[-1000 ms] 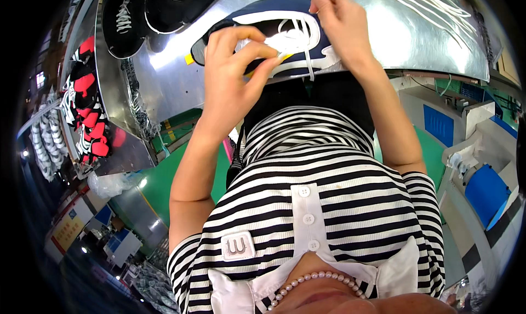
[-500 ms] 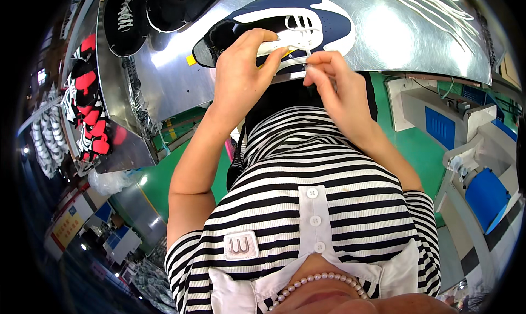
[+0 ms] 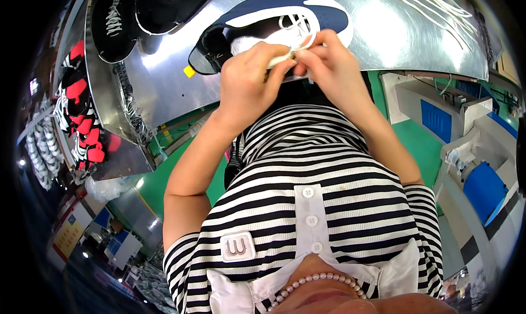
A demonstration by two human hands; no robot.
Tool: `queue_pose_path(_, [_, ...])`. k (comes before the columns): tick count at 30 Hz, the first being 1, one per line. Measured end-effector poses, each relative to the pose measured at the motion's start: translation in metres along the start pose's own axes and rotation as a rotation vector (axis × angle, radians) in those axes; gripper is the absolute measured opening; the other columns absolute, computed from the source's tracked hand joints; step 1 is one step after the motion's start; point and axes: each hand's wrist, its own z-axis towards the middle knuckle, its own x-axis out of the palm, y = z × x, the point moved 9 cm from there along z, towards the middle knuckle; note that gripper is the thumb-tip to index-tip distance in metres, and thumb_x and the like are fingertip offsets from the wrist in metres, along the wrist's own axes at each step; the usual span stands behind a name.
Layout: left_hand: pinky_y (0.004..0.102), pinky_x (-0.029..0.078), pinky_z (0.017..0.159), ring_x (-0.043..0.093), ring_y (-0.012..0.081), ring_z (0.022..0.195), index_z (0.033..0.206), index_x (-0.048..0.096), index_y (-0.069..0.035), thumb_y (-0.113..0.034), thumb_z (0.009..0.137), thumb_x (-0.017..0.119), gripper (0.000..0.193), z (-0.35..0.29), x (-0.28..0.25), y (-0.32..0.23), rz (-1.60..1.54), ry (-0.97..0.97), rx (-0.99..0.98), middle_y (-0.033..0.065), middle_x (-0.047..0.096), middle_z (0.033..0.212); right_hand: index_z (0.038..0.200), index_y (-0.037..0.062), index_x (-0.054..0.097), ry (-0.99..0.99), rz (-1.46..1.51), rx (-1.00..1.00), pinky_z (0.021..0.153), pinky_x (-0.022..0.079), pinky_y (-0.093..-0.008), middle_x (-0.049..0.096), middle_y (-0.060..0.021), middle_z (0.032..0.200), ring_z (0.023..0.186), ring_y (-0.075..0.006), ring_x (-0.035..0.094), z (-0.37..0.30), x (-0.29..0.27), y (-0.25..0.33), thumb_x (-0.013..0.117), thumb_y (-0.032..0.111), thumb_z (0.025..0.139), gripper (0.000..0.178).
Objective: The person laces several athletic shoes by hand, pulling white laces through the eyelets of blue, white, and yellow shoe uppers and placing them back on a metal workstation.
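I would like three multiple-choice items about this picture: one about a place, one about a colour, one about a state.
1. Where does the navy and white shoe lie?
A. on the shiny metal table
B. on the green floor
C. on the blue machine at the right

2. What colour is the lace that the hands hold?
A. red
B. white
C. black

3. How do the left hand and the right hand stand?
A. both lie flat and open on the table
B. one hangs at the person's side
C. both are closed on the lace, fingertips meeting over the shoe

Answers: 1 A, the shoe rests on the metal surface near its front edge. 2 B, the strand between the fingers is white, like the loose laces farther back. 3 C, both hands pinch the lace together at the shoe.
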Motion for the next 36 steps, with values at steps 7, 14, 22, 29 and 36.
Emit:
queue_pose_path(7, [0.0335, 0.048, 0.058, 0.064, 0.0279, 0.067, 0.095, 0.060, -0.002, -0.004, 0.080, 0.075, 0.022, -0.009, -0.004, -0.002, -0.009, -0.037, 0.035, 0.0121, 0.065, 0.080, 0.097, 0.0056, 0.057, 0.178, -0.368, -0.124, 0.058, 0.049, -0.0314, 0.067, -0.0060, 0.071, 0.063, -0.0165, 0.066, -0.001, -0.019, 0.018, 0.068, 0.016, 0.088, 0.018])
queue_pose_path(14, [0.0342, 0.045, 0.053, 0.059, 0.0263, 0.061, 0.092, 0.057, -0.004, 0.001, 0.074, 0.077, 0.027, -0.021, -0.003, -0.016, 0.026, -0.115, 0.300, 0.0097, 0.060, 0.074, 0.103, 0.0058, 0.065, 0.144, -0.435, -0.513, 0.060, 0.052, -0.0351, 0.067, -0.0101, 0.072, 0.066, -0.0279, 0.066, -0.002, -0.005, 0.084, 0.066, 0.010, 0.085, 0.018])
queue_pose_path(22, [0.0347, 0.047, 0.057, 0.061, 0.0278, 0.064, 0.090, 0.057, -0.003, 0.001, 0.073, 0.076, 0.025, -0.021, -0.001, -0.015, -0.033, -0.004, 0.237, 0.0108, 0.062, 0.078, 0.101, 0.0034, 0.070, 0.131, -0.103, -0.325, 0.063, 0.048, -0.0276, 0.071, -0.0044, 0.079, 0.067, -0.0138, 0.064, 0.020, -0.009, 0.065, 0.070, 0.011, 0.086, 0.017])
queue_pose_path(29, [0.0362, 0.053, 0.069, 0.068, 0.0289, 0.077, 0.130, 0.040, 0.001, -0.006, 0.082, 0.075, 0.059, -0.017, -0.003, 0.004, -0.235, 0.072, -0.050, 0.0152, 0.067, 0.092, 0.099, 0.0027, 0.072, 0.122, 0.068, -0.227, 0.078, 0.051, -0.0247, 0.072, -0.0053, 0.088, 0.081, -0.0096, 0.065, 0.042, -0.012, 0.056, 0.073, 0.012, 0.086, 0.016])
queue_pose_path(36, [0.0311, 0.055, 0.072, 0.069, 0.0206, 0.083, 0.125, 0.048, 0.003, -0.018, 0.087, 0.074, 0.051, -0.013, -0.007, 0.037, -0.181, -0.089, -0.387, 0.0184, 0.067, 0.104, 0.089, 0.0013, 0.070, 0.154, 0.033, -0.085, 0.070, 0.047, -0.0255, 0.066, -0.0016, 0.083, 0.076, -0.0088, 0.059, 0.049, 0.015, 0.032, 0.071, 0.012, 0.084, 0.011])
